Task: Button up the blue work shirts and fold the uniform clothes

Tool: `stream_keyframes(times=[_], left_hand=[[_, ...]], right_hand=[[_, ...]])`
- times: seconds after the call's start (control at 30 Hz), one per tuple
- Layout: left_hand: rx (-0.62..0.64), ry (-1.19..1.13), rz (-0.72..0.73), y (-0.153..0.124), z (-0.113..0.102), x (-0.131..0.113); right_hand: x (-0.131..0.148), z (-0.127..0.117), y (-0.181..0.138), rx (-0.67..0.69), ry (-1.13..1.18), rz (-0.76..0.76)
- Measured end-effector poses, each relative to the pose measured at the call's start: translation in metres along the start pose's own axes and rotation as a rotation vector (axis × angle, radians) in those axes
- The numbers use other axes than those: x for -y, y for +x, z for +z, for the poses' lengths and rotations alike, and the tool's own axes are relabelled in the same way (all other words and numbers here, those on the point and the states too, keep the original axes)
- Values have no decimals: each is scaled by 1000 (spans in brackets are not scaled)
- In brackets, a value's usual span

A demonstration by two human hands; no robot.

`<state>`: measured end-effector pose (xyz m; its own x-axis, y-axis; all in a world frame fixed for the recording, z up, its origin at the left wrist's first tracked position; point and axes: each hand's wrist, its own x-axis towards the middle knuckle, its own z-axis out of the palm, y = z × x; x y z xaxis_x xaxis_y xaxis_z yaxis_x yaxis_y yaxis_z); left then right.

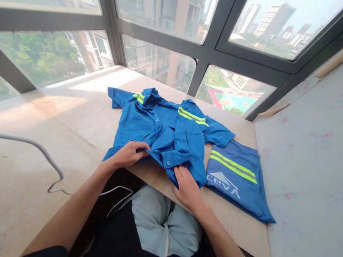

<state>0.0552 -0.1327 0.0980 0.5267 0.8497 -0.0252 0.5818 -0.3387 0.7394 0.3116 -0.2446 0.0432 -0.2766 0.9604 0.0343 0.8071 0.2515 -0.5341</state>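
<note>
A blue short-sleeved work shirt [166, 123] with yellow and grey reflective strips lies unbuttoned on the wooden tabletop, collar toward the windows. Its lower edge reaches the table's front edge. My left hand [128, 153] pinches the hem on the left side, thumb and fingers closed on the cloth. On the right, the fingers of my right hand [187, 185] are closed on the hem below a buttoned-looking flap, partly covered by fabric. Right of the shirt sits a folded blue garment [234, 174] with a matching strip and white lettering; the shirt's right sleeve touches its top corner.
A pale wooden tabletop [73, 133] runs up to grey-framed windows [161, 31]. At the right stands a flower-patterned wall [317, 163]. A grey cable [40, 148] crosses the left side, and a thin white cord [120, 188] hangs near my legs.
</note>
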Motion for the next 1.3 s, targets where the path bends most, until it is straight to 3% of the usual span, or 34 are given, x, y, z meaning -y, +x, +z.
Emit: stream_keyframes(times=[0.1, 0.2, 0.3, 0.37, 0.43, 0.53, 0.67, 0.83, 0.93, 1.03, 1.13, 1.2, 1.3], left_hand=[[153, 9, -33, 4, -18, 4], [188, 71, -63, 7, -22, 15], [19, 126, -31, 7, -11, 21], [-154, 209, 19, 0, 5, 18], [-258, 327, 100, -12, 25, 13], [-199, 512, 207, -34, 56, 9], [-191, 684, 160, -50, 75, 22], [-230, 743, 184, -50, 55, 34], [-191, 733, 166, -50, 38, 31], [-250, 681, 117, -52, 22, 29], [-287, 598, 88, -53, 8, 28], [-126, 535, 70, -55, 1, 26], [292, 397, 45, -63, -3, 18]], right_hand=[[0, -18, 3, -126, 280, 121], [-9, -50, 10, -346, 793, 340], [-24, -76, 18, -598, 1332, 518], [-34, -84, 20, -725, 1502, 590], [-38, -84, 19, -795, 1541, 637], [-34, -76, 14, -824, 1491, 654], [-23, -68, 8, -798, 1388, 583], [-39, -80, 9, -869, 1394, 678], [-59, -96, 9, -806, 1487, 781], [-73, -108, 5, -762, 1543, 688], [-76, -113, -2, -843, 1485, 549], [-73, -114, -5, -927, 1392, 497], [-69, -114, -8, -962, 1309, 538]])
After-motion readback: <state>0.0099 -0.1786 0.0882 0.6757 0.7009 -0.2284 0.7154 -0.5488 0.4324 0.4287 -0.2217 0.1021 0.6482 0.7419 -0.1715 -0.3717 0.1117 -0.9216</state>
